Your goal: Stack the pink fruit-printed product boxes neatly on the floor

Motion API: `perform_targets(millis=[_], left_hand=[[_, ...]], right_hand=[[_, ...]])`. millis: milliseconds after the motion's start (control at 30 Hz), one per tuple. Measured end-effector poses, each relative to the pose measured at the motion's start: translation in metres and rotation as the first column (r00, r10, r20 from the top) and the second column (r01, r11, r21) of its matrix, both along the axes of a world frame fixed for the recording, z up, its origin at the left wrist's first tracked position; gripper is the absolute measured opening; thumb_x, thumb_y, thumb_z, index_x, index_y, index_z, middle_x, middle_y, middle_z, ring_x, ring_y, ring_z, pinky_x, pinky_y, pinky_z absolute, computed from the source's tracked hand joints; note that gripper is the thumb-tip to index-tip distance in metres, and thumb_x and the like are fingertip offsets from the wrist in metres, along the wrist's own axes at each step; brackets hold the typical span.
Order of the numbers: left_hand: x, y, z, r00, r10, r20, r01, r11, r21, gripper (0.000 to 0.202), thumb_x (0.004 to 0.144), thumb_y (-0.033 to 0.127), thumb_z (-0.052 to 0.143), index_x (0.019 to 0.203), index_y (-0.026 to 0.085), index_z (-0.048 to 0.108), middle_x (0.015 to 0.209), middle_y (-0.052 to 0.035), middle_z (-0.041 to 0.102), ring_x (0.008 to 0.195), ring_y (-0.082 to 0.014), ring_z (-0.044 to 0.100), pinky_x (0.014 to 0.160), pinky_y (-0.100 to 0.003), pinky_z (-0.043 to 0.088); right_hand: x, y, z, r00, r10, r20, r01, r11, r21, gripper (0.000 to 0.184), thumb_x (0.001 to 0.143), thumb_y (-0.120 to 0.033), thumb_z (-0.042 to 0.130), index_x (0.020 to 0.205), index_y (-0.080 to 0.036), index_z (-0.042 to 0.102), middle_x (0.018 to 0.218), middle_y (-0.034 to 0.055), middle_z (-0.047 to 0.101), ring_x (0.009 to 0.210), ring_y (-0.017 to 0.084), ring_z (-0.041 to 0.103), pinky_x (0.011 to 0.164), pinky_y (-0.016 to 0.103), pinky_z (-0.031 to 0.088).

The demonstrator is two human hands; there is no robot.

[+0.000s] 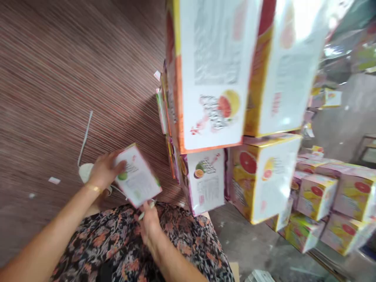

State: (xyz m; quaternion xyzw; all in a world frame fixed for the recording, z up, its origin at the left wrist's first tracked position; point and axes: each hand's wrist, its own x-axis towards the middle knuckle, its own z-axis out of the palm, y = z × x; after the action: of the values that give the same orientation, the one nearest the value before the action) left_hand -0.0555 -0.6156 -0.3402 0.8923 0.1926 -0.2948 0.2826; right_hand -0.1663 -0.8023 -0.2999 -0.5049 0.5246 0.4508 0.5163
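At the left, a paper scrap [54, 180] lies on the brown striped surface [58, 90]. To its right, a thin pale strip [85, 139] extends away from a white object [85, 171], which is partly hidden by the left hand [102, 172] and cannot be identified.

The left hand grasps the small box [139, 178] by its left edge, with the thumb over the printed white face. The small box is tilted, above the near part of the striped surface and just beyond the floral cloth [111, 243] on the person's lap. A yellow band encircles the left wrist.

The right hand [150, 221] is at the near edge of the small box, fingers bent. A slim pale item [147, 210] crosses these fingers; whether they grip the box or only touch it cannot be told.

Right of the hands stands a stack of fruit-printed boxes — an orange-edged box [217, 78] above a purple-edged box [207, 182], and, just beside these on the right, a yellow-edged box [289, 74] above a grapefruit box [273, 180]. At the far right, well apart from the hands, a group of cartons [315, 196] is piled above the grey floor [243, 235] — blurred, but with fruit prints visible.
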Motion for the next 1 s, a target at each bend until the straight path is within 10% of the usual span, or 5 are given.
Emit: perform_targets(millis=[167, 267, 633, 800, 1000], left_hand=[[-0.004, -0.020, 0.163, 0.927, -0.137, 0.349, 0.097, 0.987, 0.131, 0.056, 0.088, 0.061, 0.035, 0.120, 0.022, 0.059, 0.113, -0.0047, 0.064, 0.099, -0.0258, 0.058, 0.085, -0.039, 0.046], [0.026, -0.078, 0.210, 0.856, -0.269, 0.442, 0.260, 0.962, 0.082, 0.044, 0.092, 0.049, 0.042, 0.125, 0.023, 0.054, 0.121, -0.0027, 0.061, 0.109, -0.0216, 0.054, 0.093, -0.034, 0.044], [0.094, -0.188, 0.216, 0.757, -0.372, 0.537, 0.207, 0.916, 0.344, 0.040, 0.091, 0.026, 0.046, 0.128, 0.011, 0.054, 0.129, -0.0174, 0.052, 0.121, -0.0309, 0.047, 0.102, -0.048, 0.043], [0.138, -0.214, 0.248, 0.766, -0.370, 0.526, 0.182, 0.909, 0.376, 0.039, 0.092, 0.030, 0.045, 0.125, 0.016, 0.060, 0.135, -0.0190, 0.043, 0.135, -0.0340, 0.031, 0.109, -0.053, 0.036], [0.279, -0.223, 0.221, 0.797, -0.271, 0.539, 0.161, 0.956, 0.244, 0.048, 0.093, 0.032, 0.035, 0.135, 0.015, 0.051, 0.148, -0.0167, 0.031, 0.142, -0.0332, 0.017, 0.116, -0.053, 0.023]], right_hand=[[-0.017, -0.036, 0.133, 0.932, -0.358, -0.050, 0.354, 0.932, -0.074, 0.077, 0.055, -0.070, 0.072, 0.117, -0.027, 0.055, 0.130, 0.0082, 0.057, 0.116, 0.026, 0.056, 0.077, 0.034, 0.054], [-0.006, -0.086, 0.162, 0.897, -0.440, -0.039, 0.424, 0.884, -0.198, 0.098, 0.038, -0.074, 0.077, 0.119, -0.024, 0.052, 0.128, 0.0135, 0.057, 0.115, 0.032, 0.057, 0.072, 0.036, 0.055], [0.095, -0.184, 0.174, 0.946, -0.302, 0.119, 0.271, 0.937, 0.220, 0.098, 0.046, -0.077, 0.072, 0.130, -0.029, 0.051, 0.146, 0.0093, 0.043, 0.132, 0.028, 0.043, 0.086, 0.037, 0.048], [0.145, -0.238, 0.206, 0.902, -0.052, 0.430, 0.064, 0.998, -0.013, 0.071, 0.063, -0.079, 0.057, 0.097, -0.017, 0.065, 0.100, 0.0146, 0.069, 0.087, 0.026, 0.065, 0.086, 0.043, 0.048], [0.247, -0.280, 0.192, 0.767, 0.081, 0.636, 0.186, 0.921, -0.342, 0.052, 0.076, -0.060, 0.050, 0.103, -0.017, 0.060, 0.111, 0.0148, 0.066, 0.100, 0.026, 0.063, 0.090, 0.040, 0.047]])
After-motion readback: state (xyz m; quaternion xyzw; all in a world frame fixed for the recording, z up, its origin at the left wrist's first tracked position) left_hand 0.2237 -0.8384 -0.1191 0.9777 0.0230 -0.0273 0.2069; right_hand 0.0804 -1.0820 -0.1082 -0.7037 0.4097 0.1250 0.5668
